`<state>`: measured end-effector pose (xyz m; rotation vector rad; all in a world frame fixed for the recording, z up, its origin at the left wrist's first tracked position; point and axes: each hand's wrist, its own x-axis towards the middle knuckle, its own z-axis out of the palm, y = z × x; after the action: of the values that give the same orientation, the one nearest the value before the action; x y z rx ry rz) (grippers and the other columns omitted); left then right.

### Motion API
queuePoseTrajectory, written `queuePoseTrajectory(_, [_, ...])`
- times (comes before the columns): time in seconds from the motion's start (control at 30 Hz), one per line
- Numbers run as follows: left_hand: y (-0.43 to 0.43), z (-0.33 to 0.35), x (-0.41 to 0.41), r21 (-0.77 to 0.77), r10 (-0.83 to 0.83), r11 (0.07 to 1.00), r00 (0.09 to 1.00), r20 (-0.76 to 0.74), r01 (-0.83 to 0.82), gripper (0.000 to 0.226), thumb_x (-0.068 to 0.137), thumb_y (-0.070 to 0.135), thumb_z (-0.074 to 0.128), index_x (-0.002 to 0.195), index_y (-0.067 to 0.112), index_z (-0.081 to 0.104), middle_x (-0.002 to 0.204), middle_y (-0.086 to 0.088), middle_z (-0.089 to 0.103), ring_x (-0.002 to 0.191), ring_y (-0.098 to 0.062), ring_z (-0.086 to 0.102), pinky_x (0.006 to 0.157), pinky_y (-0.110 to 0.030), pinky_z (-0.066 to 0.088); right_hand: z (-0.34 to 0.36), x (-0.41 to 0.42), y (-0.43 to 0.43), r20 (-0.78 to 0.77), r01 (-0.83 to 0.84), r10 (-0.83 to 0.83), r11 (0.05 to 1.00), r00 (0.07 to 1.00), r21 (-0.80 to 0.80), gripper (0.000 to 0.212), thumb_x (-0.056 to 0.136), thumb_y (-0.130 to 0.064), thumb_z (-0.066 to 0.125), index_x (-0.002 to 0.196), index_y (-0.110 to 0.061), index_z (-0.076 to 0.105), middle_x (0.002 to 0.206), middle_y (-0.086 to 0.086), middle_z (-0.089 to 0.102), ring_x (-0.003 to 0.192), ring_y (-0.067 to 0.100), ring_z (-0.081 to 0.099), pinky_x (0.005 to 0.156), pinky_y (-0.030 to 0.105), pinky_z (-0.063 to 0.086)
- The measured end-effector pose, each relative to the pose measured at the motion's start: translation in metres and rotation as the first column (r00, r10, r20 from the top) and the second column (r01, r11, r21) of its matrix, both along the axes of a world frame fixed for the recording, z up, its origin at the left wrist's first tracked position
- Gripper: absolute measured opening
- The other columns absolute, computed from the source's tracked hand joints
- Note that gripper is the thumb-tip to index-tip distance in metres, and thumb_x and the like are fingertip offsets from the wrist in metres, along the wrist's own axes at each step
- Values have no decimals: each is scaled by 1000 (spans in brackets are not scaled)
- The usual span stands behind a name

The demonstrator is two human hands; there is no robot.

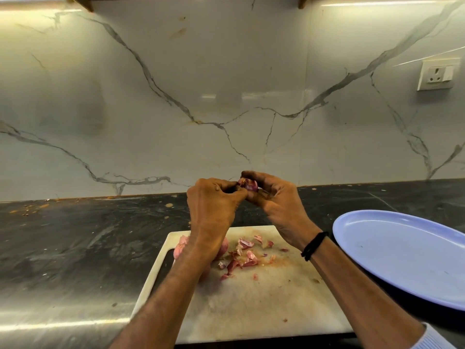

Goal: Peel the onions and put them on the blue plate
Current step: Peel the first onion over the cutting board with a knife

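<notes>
Early on: no onion on the plate point(402, 260) yet, skins point(245, 255) litter the board point(251, 298), more onions point(181, 245) wait there behind the left arm, one onion point(249, 184) held above the board, right hand point(276, 200) curled round it, left hand point(214, 205) pinching its skin.

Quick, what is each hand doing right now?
Left hand: pinching the onion.
Right hand: holding the same onion.

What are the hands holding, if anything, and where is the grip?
A small red onion, above the cutting board. The right hand curls round its body; the left hand pinches its left end.
</notes>
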<state>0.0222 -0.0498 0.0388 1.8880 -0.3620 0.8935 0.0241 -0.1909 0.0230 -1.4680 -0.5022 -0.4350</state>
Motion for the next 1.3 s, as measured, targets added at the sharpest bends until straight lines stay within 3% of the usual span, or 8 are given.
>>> queuePoseTrajectory(0.27, [8,4,4,-161,-26,987,997,-77,13,18,78,25,83,91,14,79,69,19,65,64,5,66,64,-7,52,-1,4,2,-44,-28,29,999,999,35,41,88,8,64,128,-4,62,121,8,69,112,17,67,91,32,57])
queuePoseTrajectory(0.43, [9,2,11,-180,-77,982,989,-130,53,11,86,20,75,95,13,75,78,12,69,76,-6,69,77,-23,60,2,3,2,-80,-7,13,997,997,81,36,90,5,63,119,-17,66,124,7,66,116,21,64,88,32,58])
queuePoseTrajectory(0.6, [10,1,12,-222,-103,972,986,-132,71,10,88,29,74,86,20,74,76,7,72,70,-8,69,69,-17,57,3,3,1,-126,5,14,989,992,146,35,89,2,64,115,-21,66,124,6,66,118,22,62,92,37,57])
queuePoseTrajectory(0.87, [11,-1,17,-193,-112,977,985,-133,85,8,94,11,66,96,16,72,84,7,69,83,-8,69,80,-20,57,2,7,0,-182,-15,59,973,981,232,34,91,1,61,121,-14,64,126,12,66,118,27,63,96,43,56])
queuePoseTrajectory(1.03, [9,0,17,-232,-142,967,976,-167,101,18,96,6,62,107,18,70,96,5,71,89,-6,68,77,-15,56,6,4,-1,-204,-81,147,951,968,300,34,93,-2,58,127,-8,60,124,17,67,114,29,66,90,36,59])
queuePoseTrajectory(1.2, [3,6,13,-191,-369,924,902,-224,330,30,104,11,50,127,24,64,114,14,64,105,1,60,88,-11,50,7,2,1,-187,-133,210,926,960,354,28,94,-11,57,121,-9,57,119,20,67,106,29,70,85,33,60])
queuePoseTrajectory(1.3, [2,8,11,-138,-427,904,867,-256,405,35,105,13,46,136,22,58,131,6,61,121,-7,55,103,-18,45,7,4,-1,-156,-162,240,903,958,398,26,101,-11,49,125,-3,57,125,20,63,110,29,67,88,36,59])
